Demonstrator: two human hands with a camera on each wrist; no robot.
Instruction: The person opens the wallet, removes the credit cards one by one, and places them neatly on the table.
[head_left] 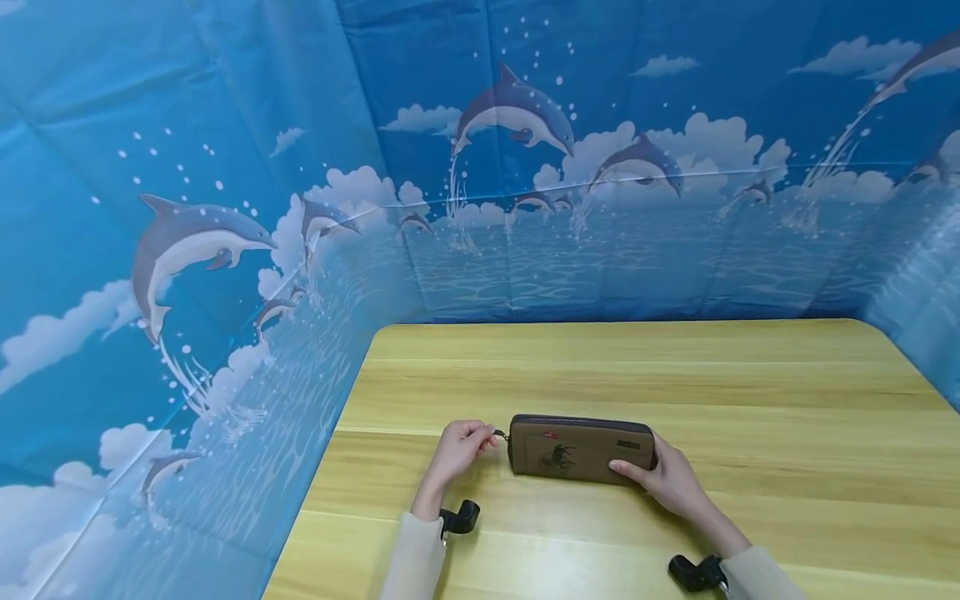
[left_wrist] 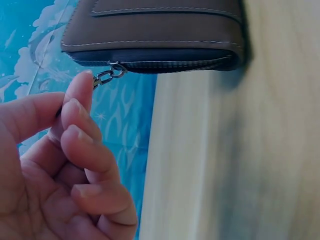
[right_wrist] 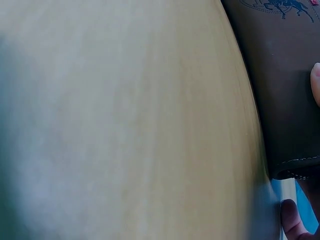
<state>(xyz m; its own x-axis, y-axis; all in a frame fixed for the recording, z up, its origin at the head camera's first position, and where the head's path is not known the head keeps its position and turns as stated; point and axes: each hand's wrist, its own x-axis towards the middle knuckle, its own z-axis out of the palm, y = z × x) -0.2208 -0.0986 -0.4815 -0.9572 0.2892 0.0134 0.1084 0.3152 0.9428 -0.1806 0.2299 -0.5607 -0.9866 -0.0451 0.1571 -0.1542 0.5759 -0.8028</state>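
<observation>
Item: brown zip pouch (head_left: 581, 448), long, fabric-faced, lying flat on the wooden worktop (head_left: 750, 392) near its 6 o'clock edge; dark zip band along the far long side.

Left hand (head_left: 456, 452): at the pouch's 9 o'clock end, thumb and forefinger pinching the small metal zip pull (left_wrist: 106, 75), other fingers curled loosely beneath. In the left wrist view the zip teeth look closed along the whole visible edge.

Right hand (head_left: 670, 481): at the pouch's 3 o'clock end, grip clasped round that end, thumb laid on the front face, fingers behind.

Step in hand, as judged: the pouch is steadied and the pull taken up, with the zip not yet run. The next move would call for drawing the pull along the band towards 3 o'clock while the right hand keeps the body from sliding.

Markings: a dark printed figure at the face's centre, a small red tag above it, a dark patch near the 3 o'clock end. No lettering can be read.

Surround: blue dolphin-and-cloud backdrop (head_left: 225, 208) from 9 to 3 o'clock.
</observation>
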